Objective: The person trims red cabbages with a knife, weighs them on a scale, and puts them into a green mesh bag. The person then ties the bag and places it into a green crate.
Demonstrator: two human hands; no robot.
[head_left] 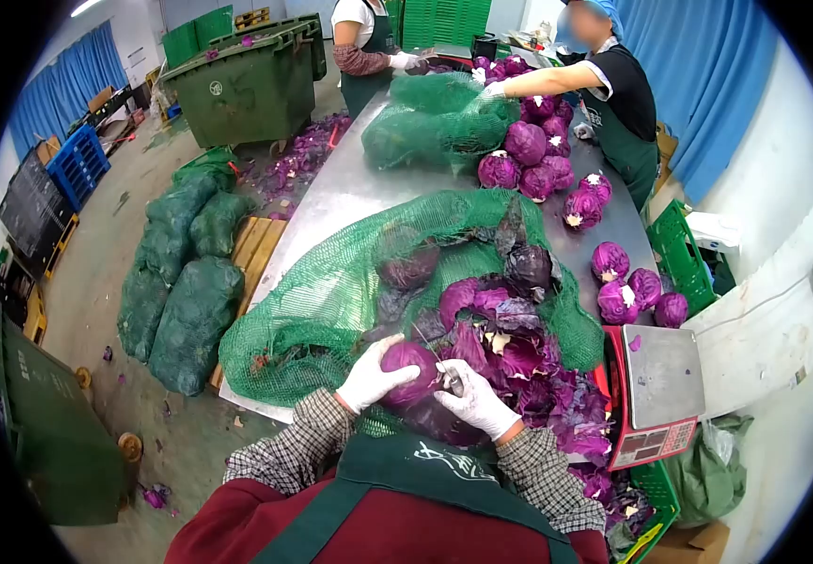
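My left hand [375, 375], in a white glove, grips a red cabbage [408, 370] from its left side. In my gloved right hand [478, 399] is a knife [453, 379], its thin blade against the cabbage's right side. Both hands are at the near edge of the metal table, in front of an opened green mesh bag [308, 273]. Dark cabbage heads [410, 266] lie inside the bag's netting. Loose purple leaves [519, 357] are heaped right of the cabbage and spill toward the table's front edge.
A red weighing scale [656, 395] stands at right, with trimmed cabbages [615, 282] behind it. Two co-workers work at the table's far end, one touching another mesh bag [425, 127]. Filled bags [195, 320] sit on a pallet at left; green bins [247, 85] stand beyond.
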